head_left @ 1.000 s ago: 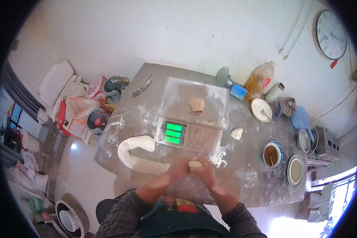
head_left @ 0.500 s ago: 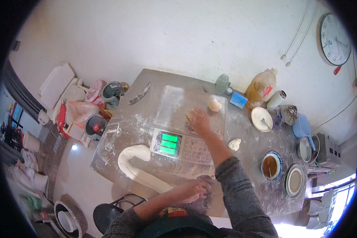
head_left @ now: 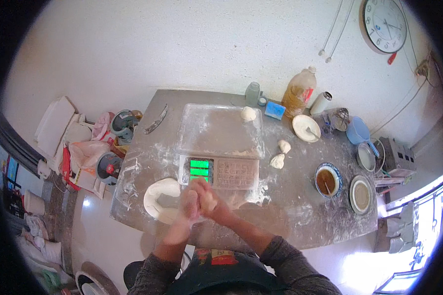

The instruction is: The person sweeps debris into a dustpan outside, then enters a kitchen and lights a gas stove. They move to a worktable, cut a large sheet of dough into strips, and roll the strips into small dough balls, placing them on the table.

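My left hand (head_left: 189,204) and my right hand (head_left: 209,200) are pressed together just in front of the kitchen scale (head_left: 236,173), fingers closed. Whatever lies between them is hidden and slightly blurred. Beside my left wrist a thick pale dough rope (head_left: 155,196) curves on the floury table, its near end running behind my left forearm. The scale's display glows green. Behind its keypad lies a clear tray (head_left: 216,129), with a round dough ball (head_left: 248,114) at its far right corner. Two small dough lumps, one (head_left: 284,146) behind the other (head_left: 277,161), rest right of the scale.
A bowl of brown liquid (head_left: 328,180) and a round dish (head_left: 361,194) stand at the right. Along the back are an oil jug (head_left: 299,93), a glass jar (head_left: 252,93), a blue box (head_left: 274,110) and a plate of flour (head_left: 300,122). A curved blade (head_left: 156,119) lies far left.
My right hand has come back from over the tray to meet my left, which moved forward and left. Two lumps now show right of the scale, where one showed before. The view has shifted.
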`<action>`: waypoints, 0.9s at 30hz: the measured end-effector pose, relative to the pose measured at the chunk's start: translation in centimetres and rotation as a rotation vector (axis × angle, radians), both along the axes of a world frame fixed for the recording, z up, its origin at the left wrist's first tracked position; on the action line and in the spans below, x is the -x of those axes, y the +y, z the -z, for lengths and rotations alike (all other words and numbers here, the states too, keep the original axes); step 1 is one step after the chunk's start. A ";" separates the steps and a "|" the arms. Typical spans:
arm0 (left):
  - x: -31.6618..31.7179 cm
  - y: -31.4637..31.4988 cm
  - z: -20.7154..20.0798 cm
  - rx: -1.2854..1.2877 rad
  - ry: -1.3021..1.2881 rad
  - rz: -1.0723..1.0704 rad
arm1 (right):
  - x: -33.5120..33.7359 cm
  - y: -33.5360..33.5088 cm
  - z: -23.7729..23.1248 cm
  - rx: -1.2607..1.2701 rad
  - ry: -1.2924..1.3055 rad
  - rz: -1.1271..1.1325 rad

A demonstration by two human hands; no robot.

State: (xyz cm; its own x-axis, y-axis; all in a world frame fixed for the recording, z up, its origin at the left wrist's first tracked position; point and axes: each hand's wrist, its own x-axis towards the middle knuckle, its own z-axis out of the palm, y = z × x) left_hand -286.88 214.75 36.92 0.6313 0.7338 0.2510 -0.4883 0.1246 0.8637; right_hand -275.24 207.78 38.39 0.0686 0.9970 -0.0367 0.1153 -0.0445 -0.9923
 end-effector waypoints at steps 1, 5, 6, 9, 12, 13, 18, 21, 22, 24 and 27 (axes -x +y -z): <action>-0.2 0.1 -1.0 -0.179 0.107 -0.103 | 0.8 -0.5 0.4 0.045 0.101 0.122; -0.3 -0.4 -2.8 -0.605 0.450 0.065 | -0.6 -0.9 0.3 -0.065 0.480 0.184; -0.5 -0.7 -2.7 -0.563 0.458 0.119 | -1.2 -1.0 -0.1 -0.095 0.573 0.269; -0.9 -1.7 -1.8 -0.408 0.489 0.091 | -2.2 -1.6 -0.9 -0.288 0.083 0.461; -1.1 -2.1 -0.8 -0.555 0.595 -0.247 | -2.2 -2.4 -0.2 -0.242 -0.391 0.269; -1.0 -2.1 -0.5 -0.613 0.718 -0.164 | -2.2 -2.7 0.3 -0.114 -0.490 0.158; -2.1 -2.7 2.6 -0.722 1.117 -0.030 | -3.1 -2.9 1.3 0.207 -0.326 0.071; -3.7 -2.0 5.0 -0.780 1.252 0.113 | -3.3 -1.4 -0.8 0.115 -0.165 0.026; -4.6 -2.0 5.6 -0.770 1.221 0.149 | -3.2 -0.2 -1.7 0.015 -0.194 0.069; -6.0 -2.6 5.9 -0.771 1.076 0.210 | -3.7 3.2 -3.4 -0.195 -0.267 0.131; -6.9 -4.7 4.1 -0.678 0.824 0.271 | -6.5 9.7 -3.8 -0.503 -0.446 0.253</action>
